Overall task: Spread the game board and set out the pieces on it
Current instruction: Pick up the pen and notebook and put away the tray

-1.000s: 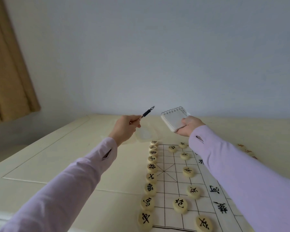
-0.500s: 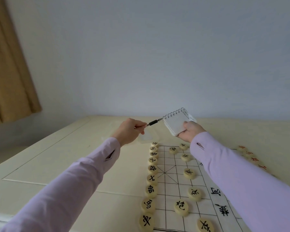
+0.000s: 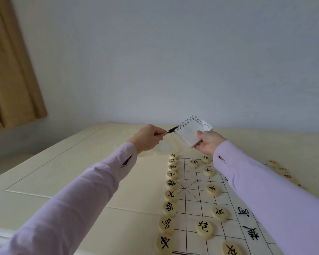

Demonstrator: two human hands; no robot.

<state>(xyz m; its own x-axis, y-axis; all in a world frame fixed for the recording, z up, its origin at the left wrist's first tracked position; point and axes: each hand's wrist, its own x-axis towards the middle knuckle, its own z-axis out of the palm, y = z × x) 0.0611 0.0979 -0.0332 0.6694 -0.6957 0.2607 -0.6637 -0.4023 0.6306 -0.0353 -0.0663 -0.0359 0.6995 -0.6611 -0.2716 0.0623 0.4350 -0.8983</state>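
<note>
The white cloth game board [image 3: 192, 197] lies spread on the cream table [image 3: 66, 183], with round cream pieces set on it. Several black-marked pieces [image 3: 171, 184] form a column along its left edge, and others [image 3: 212, 190] stand further in. Red-marked pieces [image 3: 284, 172] show at the far right, partly hidden by my right sleeve. My left hand [image 3: 148, 138] grips a black pen [image 3: 170, 130] whose tip touches a small spiral notepad [image 3: 191, 133]. My right hand [image 3: 209, 143] holds that notepad up above the board's far end.
A clear plastic bag [image 3: 163, 148] lies on the table just beyond the board, under my left hand. A pale wall rises behind the table, and a tan curtain [image 3: 11, 70] hangs at the left.
My left hand has brought the pen from pointing upward to the notepad's spiral edge. Both hands have shifted slightly toward each other, and the notepad has tilted.
</note>
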